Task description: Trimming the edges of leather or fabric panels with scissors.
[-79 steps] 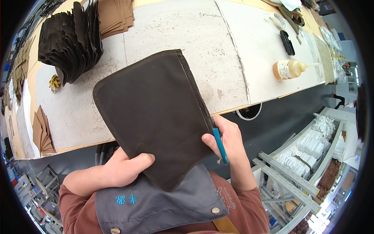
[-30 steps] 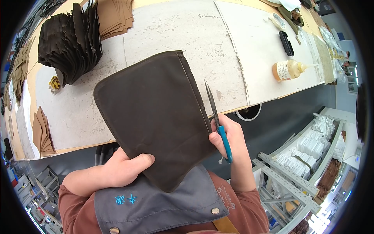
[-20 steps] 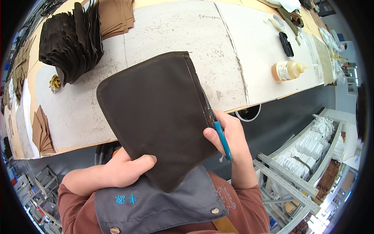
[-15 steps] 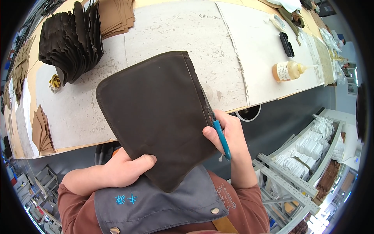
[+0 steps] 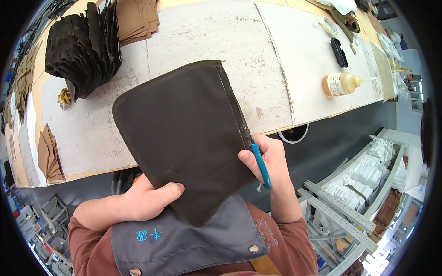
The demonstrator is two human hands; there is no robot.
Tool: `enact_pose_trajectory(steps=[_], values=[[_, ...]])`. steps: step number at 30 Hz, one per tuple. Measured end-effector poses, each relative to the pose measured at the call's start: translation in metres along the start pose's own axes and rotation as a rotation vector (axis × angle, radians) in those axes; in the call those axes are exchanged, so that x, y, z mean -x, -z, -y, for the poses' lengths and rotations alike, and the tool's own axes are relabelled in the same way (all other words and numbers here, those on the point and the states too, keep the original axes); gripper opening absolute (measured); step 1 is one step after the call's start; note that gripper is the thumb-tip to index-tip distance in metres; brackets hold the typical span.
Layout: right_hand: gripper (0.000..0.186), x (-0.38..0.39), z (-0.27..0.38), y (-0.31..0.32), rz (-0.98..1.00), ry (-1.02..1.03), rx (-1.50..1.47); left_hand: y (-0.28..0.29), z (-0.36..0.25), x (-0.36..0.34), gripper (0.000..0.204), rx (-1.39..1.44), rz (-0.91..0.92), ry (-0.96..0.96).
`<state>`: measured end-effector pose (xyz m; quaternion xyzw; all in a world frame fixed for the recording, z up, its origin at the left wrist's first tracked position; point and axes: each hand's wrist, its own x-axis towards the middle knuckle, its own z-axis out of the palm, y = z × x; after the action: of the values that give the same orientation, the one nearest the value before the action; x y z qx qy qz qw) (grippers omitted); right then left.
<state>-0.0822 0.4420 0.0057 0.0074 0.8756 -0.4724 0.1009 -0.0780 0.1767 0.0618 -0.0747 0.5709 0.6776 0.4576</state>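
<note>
A dark brown leather-like panel [image 5: 184,119], with stitching along its rounded left edge, is held up slantwise over the near table edge and my apron. At its lower left, my left hand [image 5: 154,198] grips it with the thumb on top and the fingers hidden underneath. My right hand [image 5: 271,158] is closed on scissors with a teal handle [image 5: 260,165] at the panel's right edge. Their blades lie along the loose strip [image 5: 237,108] of that edge and are mostly hidden. My right thumb rests at the panel's border.
A thick stack of dark pieces [image 5: 83,50] stands at the back left, by brown sheets [image 5: 138,20]. More brown pieces [image 5: 49,154] lie near left. To the right are a glue bottle [image 5: 338,85], a black object [image 5: 339,52] and a tape roll [image 5: 329,26]. A metal rack [image 5: 340,207] stands right.
My right hand and the scissors have shifted slightly, and the teal handle has swung a little to the left. The panel and my left hand have hardly moved.
</note>
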Motion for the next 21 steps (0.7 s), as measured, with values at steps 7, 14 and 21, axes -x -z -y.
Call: enact_pose_trajectory(steps=[7, 14, 21], values=[[0.063, 0.0008, -0.0031, -0.0036, -0.032, 0.021, -0.027, 0.0004, -0.0022, -0.0005, 0.036, -0.003, 0.012, -0.007], [0.063, 0.0029, -0.0043, -0.0042, -0.027, 0.006, -0.052, -0.0004, -0.0021, -0.0013, 0.036, 0.010, 0.018, 0.000], [0.063, -0.0035, 0.0022, 0.0024, 0.001, -0.005, 0.028, -0.0012, -0.0015, -0.0018, 0.037, 0.023, 0.039, -0.003]])
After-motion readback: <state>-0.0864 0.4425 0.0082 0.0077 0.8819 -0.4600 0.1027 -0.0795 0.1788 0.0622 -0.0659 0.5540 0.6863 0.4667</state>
